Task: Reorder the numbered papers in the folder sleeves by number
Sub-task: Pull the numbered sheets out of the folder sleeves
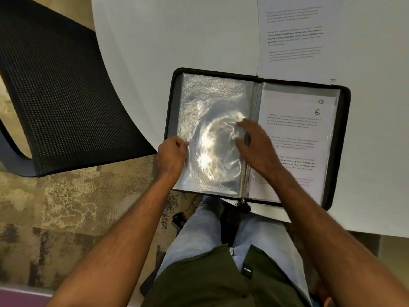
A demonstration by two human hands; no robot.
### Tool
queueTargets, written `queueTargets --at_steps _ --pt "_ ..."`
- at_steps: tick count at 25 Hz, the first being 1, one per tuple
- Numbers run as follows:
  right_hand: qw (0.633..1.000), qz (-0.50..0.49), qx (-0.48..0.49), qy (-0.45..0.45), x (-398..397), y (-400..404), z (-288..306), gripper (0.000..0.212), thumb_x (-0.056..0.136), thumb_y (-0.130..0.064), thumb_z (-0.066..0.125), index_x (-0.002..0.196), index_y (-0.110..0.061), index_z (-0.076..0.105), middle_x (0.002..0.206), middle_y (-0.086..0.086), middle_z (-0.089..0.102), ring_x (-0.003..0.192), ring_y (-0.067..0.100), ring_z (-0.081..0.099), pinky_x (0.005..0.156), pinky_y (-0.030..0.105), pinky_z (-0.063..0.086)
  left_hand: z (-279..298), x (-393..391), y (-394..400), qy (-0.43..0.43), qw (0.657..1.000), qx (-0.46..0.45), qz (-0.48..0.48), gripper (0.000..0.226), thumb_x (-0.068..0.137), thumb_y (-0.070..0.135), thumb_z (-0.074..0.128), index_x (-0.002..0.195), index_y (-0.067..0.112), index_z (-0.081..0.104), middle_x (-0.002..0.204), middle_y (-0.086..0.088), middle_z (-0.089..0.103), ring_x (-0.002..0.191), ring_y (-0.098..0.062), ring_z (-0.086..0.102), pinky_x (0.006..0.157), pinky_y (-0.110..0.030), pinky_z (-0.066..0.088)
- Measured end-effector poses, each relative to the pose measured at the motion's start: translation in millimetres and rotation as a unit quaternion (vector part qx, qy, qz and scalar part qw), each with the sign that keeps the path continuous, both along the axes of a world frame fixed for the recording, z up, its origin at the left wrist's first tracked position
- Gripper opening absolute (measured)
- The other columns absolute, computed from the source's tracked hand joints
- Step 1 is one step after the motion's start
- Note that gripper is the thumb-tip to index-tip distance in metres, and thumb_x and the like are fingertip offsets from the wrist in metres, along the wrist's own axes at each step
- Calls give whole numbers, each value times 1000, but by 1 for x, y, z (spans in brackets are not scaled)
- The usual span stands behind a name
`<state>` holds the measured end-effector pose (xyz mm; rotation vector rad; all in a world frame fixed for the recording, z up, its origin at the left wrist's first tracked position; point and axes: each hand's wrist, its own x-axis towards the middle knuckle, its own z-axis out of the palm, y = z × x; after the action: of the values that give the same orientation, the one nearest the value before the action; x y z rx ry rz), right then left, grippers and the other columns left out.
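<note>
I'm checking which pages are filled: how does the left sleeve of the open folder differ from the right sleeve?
The left sleeve looks empty and glares with reflected light; the right sleeve holds printed papers, with a handwritten 6 and another digit above it showing. The left hand pinches the left sleeve's outer edge and the right hand reaches onto it, while only the right forearm crosses the right sleeve. Both are clear plastic, lying flat in the black zip folder.

Head-worn view, steeply downward, close.

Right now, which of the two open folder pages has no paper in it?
The left sleeve, the shiny glare-covered one under both hands. The right sleeve holds printed papers, with handwritten 9 and 6 showing near its top.
</note>
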<state>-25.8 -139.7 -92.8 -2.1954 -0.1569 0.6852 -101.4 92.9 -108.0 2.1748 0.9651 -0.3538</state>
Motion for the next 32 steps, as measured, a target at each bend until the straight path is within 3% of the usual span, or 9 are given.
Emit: queueTargets --at_steps 2,7,10,15,19,22,27,29,32 --pt "997 -10 -61 -56 8 -35 -10 53 99 -27 61 149 -19 45 162 5 36 149 22 32 123 45 28 0 1 -3 -7 1000 22 -5 12 99 29 66 96 26 55 92 11 60 84 -13 63 70 -33 53" --pt "980 -49 -181 -60 36 -115 -29 66 101 -33 58 157 -10 32 167 13 22 154 31 20 127 45 18 0 9 -19 -15 982 150 -110 56 89 20 71 138 19 44 134 -9 45 120 -27 47 94 -43 45" --pt "972 -66 -205 -91 58 -150 -36 75 94 -45 54 154 -4 36 165 20 27 152 35 25 126 45 20 2 20 -36 -15 962 165 -218 55 86 20 72 137 20 49 139 -11 43 124 -31 43 98 -46 38" --pt "947 -53 -294 -114 88 -181 -38 90 92 -56 50 160 -5 22 168 23 13 154 44 11 123 56 18 3 50 -78 -35 932 119 -340 47 88 23 69 132 20 54 138 -10 44 122 -32 44 98 -46 36" --pt "926 -4 -337 -171 82 -183 -46 73 103 -55 37 159 -9 28 167 24 15 153 48 14 117 61 24 2 82 -113 -60 929 85 -355 43 93 26 62 135 22 55 138 -8 46 124 -29 45 99 -45 38" --pt "927 -19 -306 -214 75 -182 -48 55 105 -42 43 154 -17 44 165 23 25 152 46 21 118 56 27 3 109 -135 -77 927 62 -363 47 96 30 59 141 19 52 139 -9 45 126 -28 43 98 -39 32" --pt "948 -85 -195 -238 69 -183 -44 34 107 -34 50 137 -29 65 157 13 44 140 37 43 111 49 39 5 168 -163 -104 915 66 -383 57 96 35 59 149 20 45 145 -11 43 132 -31 40 104 -46 34" --pt "960 -121 -121 -221 72 -182 -35 34 107 -32 51 138 -27 64 150 11 50 133 27 49 108 43 45 5 189 -171 -125 905 70 -401 53 94 35 61 145 22 52 141 -10 46 129 -30 43 100 -41 33" --pt "963 -201 -6 -178 79 -182 -16 37 106 -21 52 142 -17 60 131 11 60 115 8 54 100 20 48 6 217 -179 -119 890 84 -433 31 94 34 58 123 30 68 128 -1 57 121 -25 48 92 -33 22"
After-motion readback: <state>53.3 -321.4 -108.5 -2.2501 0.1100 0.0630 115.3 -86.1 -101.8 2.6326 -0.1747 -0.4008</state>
